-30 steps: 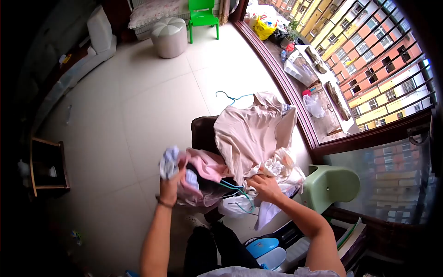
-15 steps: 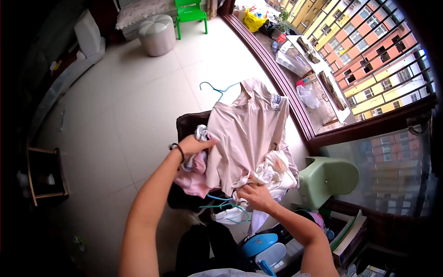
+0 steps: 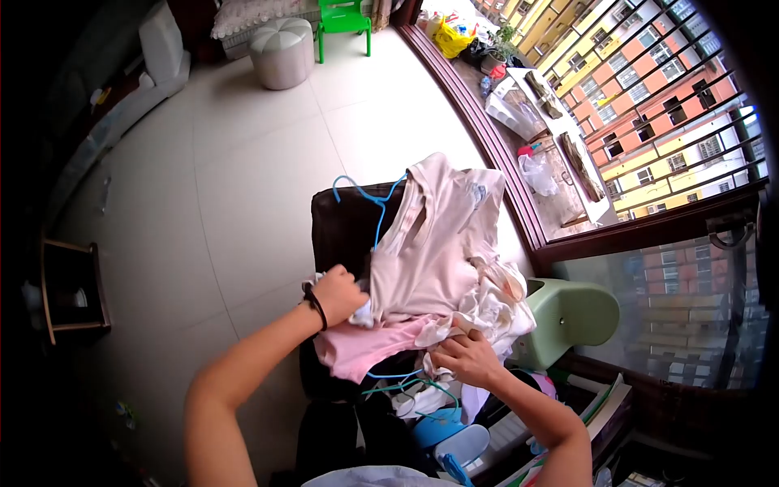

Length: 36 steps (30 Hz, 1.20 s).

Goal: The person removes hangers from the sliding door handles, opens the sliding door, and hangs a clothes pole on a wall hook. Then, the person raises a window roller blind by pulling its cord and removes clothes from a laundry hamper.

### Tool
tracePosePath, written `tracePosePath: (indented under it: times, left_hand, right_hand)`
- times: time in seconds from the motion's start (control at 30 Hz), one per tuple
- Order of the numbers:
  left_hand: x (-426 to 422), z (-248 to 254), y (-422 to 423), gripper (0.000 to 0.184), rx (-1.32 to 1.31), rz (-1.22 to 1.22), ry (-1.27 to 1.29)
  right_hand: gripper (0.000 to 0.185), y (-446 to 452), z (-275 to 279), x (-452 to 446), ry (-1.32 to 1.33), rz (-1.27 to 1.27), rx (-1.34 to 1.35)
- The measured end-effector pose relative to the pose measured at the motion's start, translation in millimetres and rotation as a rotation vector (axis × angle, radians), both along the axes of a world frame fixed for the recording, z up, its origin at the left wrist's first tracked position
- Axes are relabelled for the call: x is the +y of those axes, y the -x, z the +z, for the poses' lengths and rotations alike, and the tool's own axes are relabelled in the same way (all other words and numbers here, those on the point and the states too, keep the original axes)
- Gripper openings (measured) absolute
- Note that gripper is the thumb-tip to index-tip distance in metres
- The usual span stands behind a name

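Observation:
A pale pink T-shirt (image 3: 434,243) lies spread over a pile of clothes, with a blue hanger (image 3: 380,200) sticking out at its neck side. My left hand (image 3: 339,294) is closed at the shirt's left edge, on a bluish-white cloth (image 3: 362,315) that is partly hidden and blurred. Bunched white clothing (image 3: 507,304) is gripped by my right hand (image 3: 466,357) at the pile's lower right. Between my hands a brighter pink garment (image 3: 365,347) shows below the shirt. Under everything is a dark brown seat (image 3: 337,231).
Blue and green hangers (image 3: 414,385) lie near my knees. To the right stands a light green plastic chair (image 3: 568,316). A round stool (image 3: 281,53) and a green chair (image 3: 342,23) stand farther off on the tiled floor (image 3: 251,178). A window frame (image 3: 479,138) borders the right.
My left hand has moved down and closed with the cloth. The T-shirt has shifted and folded toward the right, baring more of the hanger and seat. More of the pink garment shows.

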<state>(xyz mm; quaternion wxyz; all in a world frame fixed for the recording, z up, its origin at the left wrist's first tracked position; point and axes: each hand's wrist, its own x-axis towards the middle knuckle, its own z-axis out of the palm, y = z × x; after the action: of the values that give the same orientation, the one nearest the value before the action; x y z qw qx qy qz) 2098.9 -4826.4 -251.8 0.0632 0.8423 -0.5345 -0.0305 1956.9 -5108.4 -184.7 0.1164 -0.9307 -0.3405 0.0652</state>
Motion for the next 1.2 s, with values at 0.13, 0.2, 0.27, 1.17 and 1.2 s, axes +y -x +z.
tracePosePath:
  times: [0.13,0.2,0.27,1.17,1.2]
  left_hand:
    - [-36.0,16.6,50.9,0.032,0.599,-0.041,-0.503]
    - [-30.7,5.5,66.9,0.029,0.553,-0.105,-0.413]
    - [-25.4,-14.8,73.2,0.033,0.569,-0.115,-0.348]
    - [38.1,88.6,15.3,0.016,0.645,0.112,-0.023]
    - [57.0,95.8,8.9,0.022,0.801,0.229,0.101]
  right_hand:
    - [0.023,-19.9,-9.9,18.2,-0.028,0.201,0.009]
    - [0.023,-34.7,-24.0,23.4,-0.065,0.313,-0.033]
    - [0.023,-47.7,-29.7,29.1,-0.040,0.373,-0.053]
    - [0.020,-73.2,8.7,31.4,-0.068,0.257,-0.179]
    - [0.020,-71.5,18.6,27.8,-0.065,0.238,-0.178]
